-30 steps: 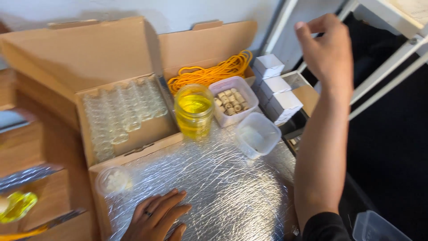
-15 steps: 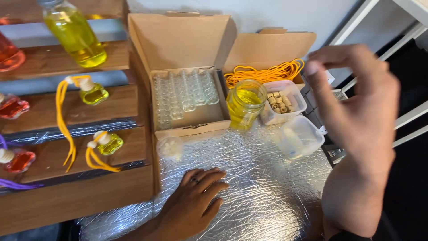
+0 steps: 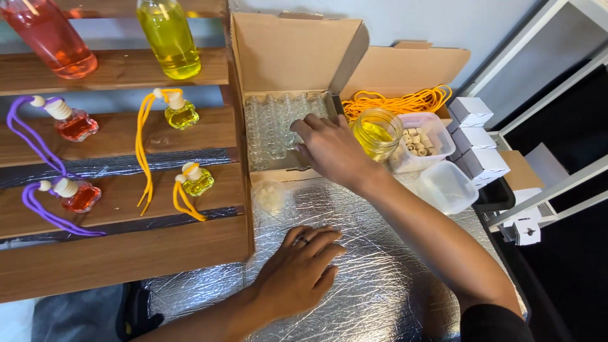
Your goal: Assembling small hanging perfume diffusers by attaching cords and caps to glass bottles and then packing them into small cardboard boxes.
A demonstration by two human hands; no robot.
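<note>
My right hand (image 3: 329,149) reaches into an open cardboard box (image 3: 297,50) packed with several small clear glass bottles (image 3: 269,130), its fingers curled on the bottles at the box's right side. My left hand (image 3: 297,269) lies flat, fingers spread, on the silver foil mat (image 3: 373,285). A glass jar of yellow liquid (image 3: 377,133) stands just right of my right hand. Whether the right hand holds a bottle is hidden.
A wooden stepped rack (image 3: 120,253) on the left carries small yellow (image 3: 197,182) and red (image 3: 79,195) bottles with cords, plus two large bottles. Orange cord (image 3: 399,101), a tub of wooden caps (image 3: 419,140), an empty clear tub (image 3: 446,187) and small white boxes (image 3: 478,136) sit right.
My right hand came down from mid-air at the right and landed on the box of clear bottles. The camera view swung left, bringing the wooden rack into sight. The left hand stayed flat.
</note>
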